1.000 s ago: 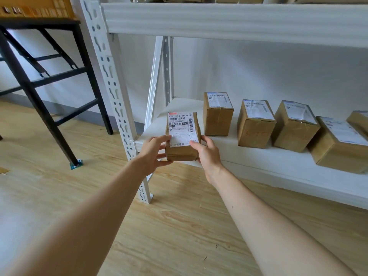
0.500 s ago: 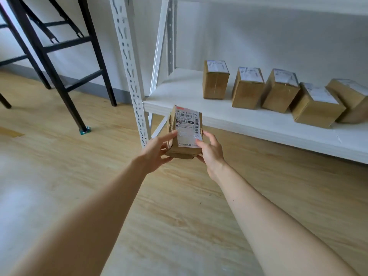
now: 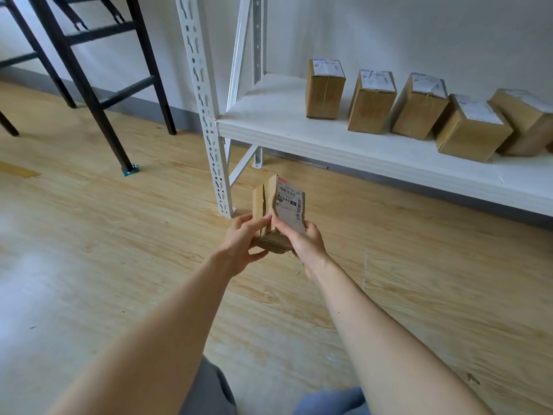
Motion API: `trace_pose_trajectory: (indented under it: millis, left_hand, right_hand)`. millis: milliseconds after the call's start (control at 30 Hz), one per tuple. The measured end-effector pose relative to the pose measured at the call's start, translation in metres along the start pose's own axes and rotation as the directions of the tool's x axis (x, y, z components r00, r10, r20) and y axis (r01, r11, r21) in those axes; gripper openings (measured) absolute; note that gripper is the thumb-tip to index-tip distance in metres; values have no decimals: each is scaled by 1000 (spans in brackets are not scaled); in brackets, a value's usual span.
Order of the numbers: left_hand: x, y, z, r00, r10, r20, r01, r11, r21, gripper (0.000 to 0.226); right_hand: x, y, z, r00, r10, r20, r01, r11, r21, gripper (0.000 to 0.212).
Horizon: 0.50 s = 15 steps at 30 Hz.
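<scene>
left hand [image 3: 241, 244] + right hand [image 3: 308, 244]: fingers clamped on box [image 3: 276, 202] | white post [image 3: 220, 187] just beyond | five boxes [image 3: 371, 106] on shelf [image 3: 269, 122]

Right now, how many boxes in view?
6. Five boxes in a row on the shelf; the sixth box held by the left hand and right hand. More may sit past the right edge.
</scene>
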State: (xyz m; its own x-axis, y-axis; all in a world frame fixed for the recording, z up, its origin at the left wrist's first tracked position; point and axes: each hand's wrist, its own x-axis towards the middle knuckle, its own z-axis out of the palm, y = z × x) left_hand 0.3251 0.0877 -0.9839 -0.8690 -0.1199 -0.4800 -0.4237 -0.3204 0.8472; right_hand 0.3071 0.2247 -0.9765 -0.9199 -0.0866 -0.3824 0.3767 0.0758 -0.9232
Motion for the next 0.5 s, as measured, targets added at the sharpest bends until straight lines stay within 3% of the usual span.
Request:
trace_pose_trajectory:
  millis: [100,200,333,500]
  left_hand:
    - [0,-5,0,1000,1,13,-1,1000,-21,59]
    - [2,-8,-2,999,-37,33,40,994,-106,49]
    - [7,-12,0,993,-114,23,116,987,-115,68]
    - [4,-9,-1,991,-126,36,129,988,-91,75]
  right_hand:
    - [5,3,2,1000,-9,12,9,1000,-26,100]
    - [11,4,0,999,37,18,-37,999,36,83]
    - [9,-1,-4,987,60,150,-78,990,116,40]
    - [6,0,-8,976,86,199,-114,984,134,31]
